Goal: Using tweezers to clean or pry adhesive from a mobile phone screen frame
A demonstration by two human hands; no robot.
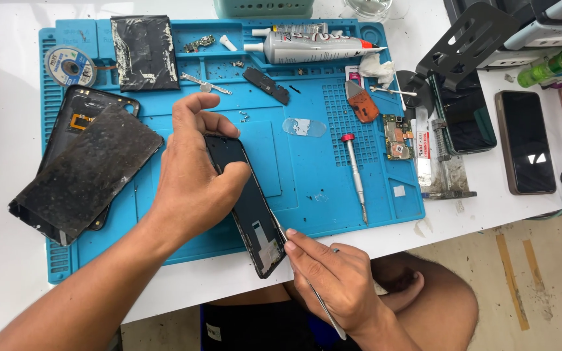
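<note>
Left hand (pixel 193 172): ours, clamped around the upper end of a phone frame (pixel 248 208), thumb across its face, fingers curled behind. Frame is black, tilted on edge, its lower end pointing toward 5 o'clock over the near rim of the blue mat (pixel 307 195).

Right hand (pixel 333 279): ours, at 5 o'clock from the left, fingers pinched shut on tweezers (pixel 294 260). The tip touches the frame's right edge near its lower end; the handle runs back under our palm toward 5 o'clock.

At 9 o'clock from the left hand: a cracked screen (pixel 86 172), dusty, lying across a black back cover (pixel 92 107).

At 11 o'clock: a battery (pixel 144 52) with torn adhesive; just beside it, at its 9 o'clock, a wire spool (pixel 69 65).

At 1 o'clock: a glue tube (pixel 310 47), lying flat along the mat's far edge.

At 3 o'clock: a screwdriver (pixel 356 175), red-capped, tip toward us; beyond it a small circuit board (pixel 397 136).

Further at 3 o'clock, off the mat on the white table (pixel 8 247): two dark phones (pixel 525 140), side by side, face up.
</note>
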